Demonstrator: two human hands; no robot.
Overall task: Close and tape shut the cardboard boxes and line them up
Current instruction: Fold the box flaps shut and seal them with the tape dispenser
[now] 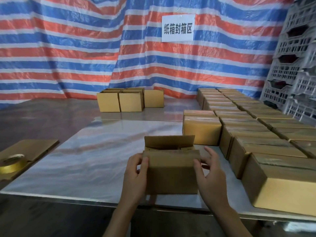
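An open cardboard box (171, 173) stands on the shiny table (95, 161) right in front of me. Its far flap stands upright and its near flap is folded up toward me. My left hand (135, 175) grips the box's left side, thumb on the near face. My right hand (209, 171) holds the right side, thumb on the front and fingers spread behind the corner. A roll of yellowish tape (12, 164) lies at the far left on a flat cardboard sheet (32, 149). Rows of closed, taped boxes (253, 127) fill the right side.
Three open boxes (128, 100) stand at the back of the table. Grey plastic crates (294, 69) are stacked at the right. A striped tarp (68, 48) with a white paper sign (177, 28) hangs behind. The table's near edge (102, 201) runs just below the box.
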